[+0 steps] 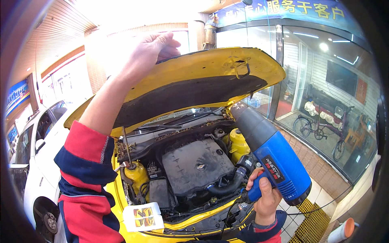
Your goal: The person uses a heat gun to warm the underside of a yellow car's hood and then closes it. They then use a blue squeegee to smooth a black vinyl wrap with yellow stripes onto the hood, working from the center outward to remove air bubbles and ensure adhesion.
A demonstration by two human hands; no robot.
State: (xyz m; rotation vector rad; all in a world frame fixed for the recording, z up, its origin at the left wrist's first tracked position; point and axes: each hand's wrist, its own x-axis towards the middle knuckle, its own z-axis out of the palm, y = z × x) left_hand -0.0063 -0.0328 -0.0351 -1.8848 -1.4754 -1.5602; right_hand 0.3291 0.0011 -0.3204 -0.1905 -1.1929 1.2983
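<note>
A blue and black heat gun [279, 156] is in my right hand [265, 198], its fingers wrapped round the handle. The nozzle points up and left toward the yellow hood [190, 65], which stands raised over the engine bay. Up at the hood's front edge, my left hand [162, 45] is closed with bent fingers; whether anything is between them is hidden. Below lies the black engine cover [196, 166]. A white sheet with yellow and red stickers [142, 217] rests on the car's front edge.
A hood prop rod [126, 148] stands at the left of the engine bay. To the left is a white car [46, 150]. On the right are a glass wall [291, 81], a yellow floor grating [314, 222] and an orange-ended white tube [341, 231]. A cable [324, 207] trails nearby.
</note>
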